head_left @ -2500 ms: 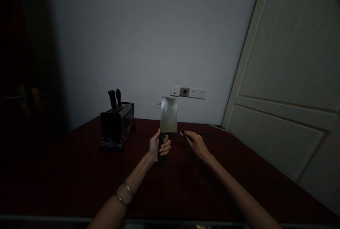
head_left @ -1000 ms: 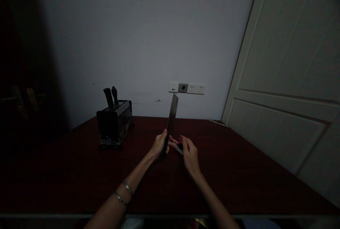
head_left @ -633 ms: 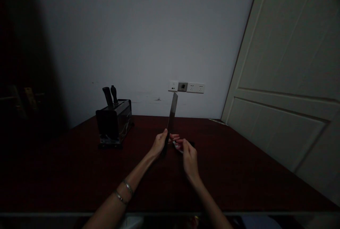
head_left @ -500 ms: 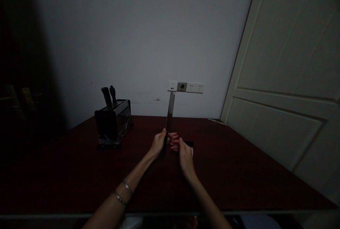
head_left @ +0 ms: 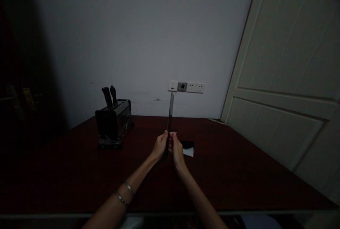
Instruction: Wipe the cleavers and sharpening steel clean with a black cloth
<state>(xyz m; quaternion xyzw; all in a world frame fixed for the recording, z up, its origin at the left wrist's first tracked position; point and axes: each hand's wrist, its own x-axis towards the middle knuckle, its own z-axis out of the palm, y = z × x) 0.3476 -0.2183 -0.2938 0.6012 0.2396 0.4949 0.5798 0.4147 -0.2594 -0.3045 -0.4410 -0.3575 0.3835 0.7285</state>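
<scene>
A cleaver (head_left: 170,110) stands upright over the dark red table (head_left: 79,176), its steel blade edge-on to me and its dark handle inside my left hand (head_left: 160,145), which is closed round it. My right hand (head_left: 176,148) is pressed against the handle from the right, fingers curled beside my left fingers. Just right of my hands a small black object (head_left: 187,144) lies on a white sheet (head_left: 189,152) on the table. Two bracelets circle my left wrist.
A knife block (head_left: 113,122) with two dark handles sticking up stands at the back left of the table. A white wall with a socket strip (head_left: 186,87) is behind, and a cream door (head_left: 287,76) to the right. The left side is in deep shadow.
The cleaver turned from flat-on to edge-on in my left hand. My right hand set the small black object down on the white sheet and came in against the handle.
</scene>
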